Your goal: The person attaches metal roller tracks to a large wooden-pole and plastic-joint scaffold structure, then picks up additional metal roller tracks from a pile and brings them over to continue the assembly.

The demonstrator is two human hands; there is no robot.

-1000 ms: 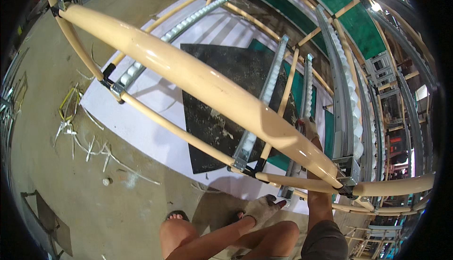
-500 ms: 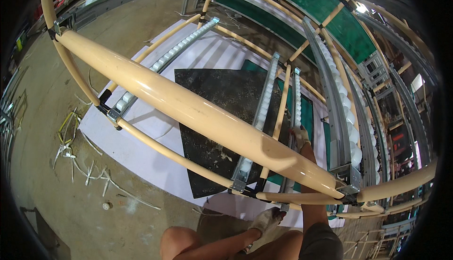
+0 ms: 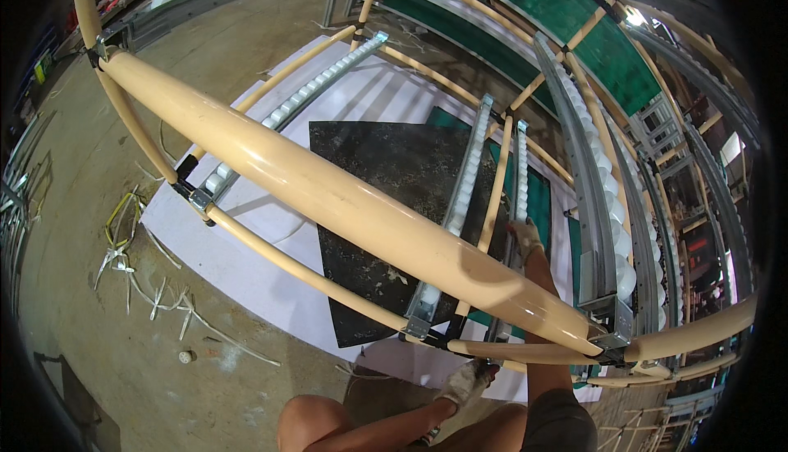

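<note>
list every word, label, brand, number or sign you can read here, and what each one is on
None can be read.
No lettering shows on the roller track by the right hand, the thick beige tube, the black sheet or the green panel.
Any print in the cluttered background at the far right would be too small and blurred to read.

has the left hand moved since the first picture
Yes, slightly: against the black joint on the lower tube, the left hand now sits closer, having shifted forward, away from the person.
</note>
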